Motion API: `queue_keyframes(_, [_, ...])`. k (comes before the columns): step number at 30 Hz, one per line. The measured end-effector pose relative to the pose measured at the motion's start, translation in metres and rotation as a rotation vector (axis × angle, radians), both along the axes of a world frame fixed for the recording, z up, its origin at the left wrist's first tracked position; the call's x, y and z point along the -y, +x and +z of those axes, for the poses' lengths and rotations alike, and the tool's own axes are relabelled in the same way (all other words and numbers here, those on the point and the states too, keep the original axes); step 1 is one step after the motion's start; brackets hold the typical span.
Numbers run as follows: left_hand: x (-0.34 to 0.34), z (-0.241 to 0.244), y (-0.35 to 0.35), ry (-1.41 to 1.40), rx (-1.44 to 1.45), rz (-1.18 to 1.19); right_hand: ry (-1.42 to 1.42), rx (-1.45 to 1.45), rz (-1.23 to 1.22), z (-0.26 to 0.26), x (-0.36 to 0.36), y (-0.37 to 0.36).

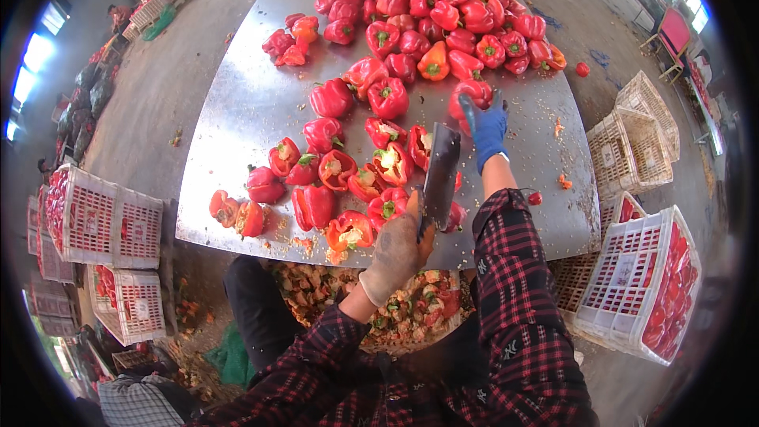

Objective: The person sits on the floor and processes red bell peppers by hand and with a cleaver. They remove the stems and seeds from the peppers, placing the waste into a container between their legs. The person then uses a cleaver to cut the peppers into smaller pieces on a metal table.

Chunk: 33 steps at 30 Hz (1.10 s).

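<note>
My left hand (400, 237), in a tan glove with orange fingers, grips a cleaver (442, 175) by its handle, its wide dark blade pointing up the table. My right hand (489, 121), in a blue glove, is on a red bell pepper (471, 95), its thumb across the near side and its fingers at the right side. Cut red bell peppers (394, 163), with pale cores and seeds showing, lie left of the blade on the metal table (533, 190). Whole peppers (388, 98) lie just beyond them. A large heap of peppers (415, 6) covers the table's far end.
Pepper cores and scraps (415, 308) fill a container below the near table edge. Crates of peppers stand at the left (112, 213) and right (622, 279). Other plastic crates (628, 148) stand beside the table's right edge. A green net (231, 356) lies at lower left.
</note>
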<state>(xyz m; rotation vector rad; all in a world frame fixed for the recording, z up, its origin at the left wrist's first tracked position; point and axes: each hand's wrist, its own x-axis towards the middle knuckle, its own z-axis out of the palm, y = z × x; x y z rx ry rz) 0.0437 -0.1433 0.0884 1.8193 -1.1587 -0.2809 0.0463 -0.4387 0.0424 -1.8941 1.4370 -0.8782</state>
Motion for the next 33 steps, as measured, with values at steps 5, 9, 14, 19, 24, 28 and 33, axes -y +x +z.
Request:
queue_keyframes(5, [0.003,-0.002,-0.003,-0.077,-0.208,-0.074,0.191,0.531,-0.020,-0.029,0.040,-0.035])
queue_keyframes(9, [-0.013,0.001,0.002,-0.098,-0.527,-0.048,0.451,0.703,0.146,-0.007,0.004,-0.043])
queue_keyframes(14, [-0.007,-0.014,0.006,-0.256,-0.518,0.005,0.385,0.765,0.167,-0.011,-0.009,-0.048])
queue_keyframes(19, [0.018,0.016,0.028,-0.309,0.338,0.107,0.383,0.953,0.286,-0.004,-0.067,-0.089])
queue_keyframes(24, [0.025,0.010,0.023,-0.090,0.210,-0.041,0.531,0.848,0.288,-0.009,-0.102,-0.149])
queue_keyframes(28, [0.005,0.018,0.002,-0.040,0.063,-0.166,0.652,1.054,0.159,0.027,-0.109,-0.174])
queue_keyframes(33, [-0.025,0.029,-0.036,0.023,-0.052,-0.189,0.382,0.757,0.194,-0.010,-0.111,-0.177])
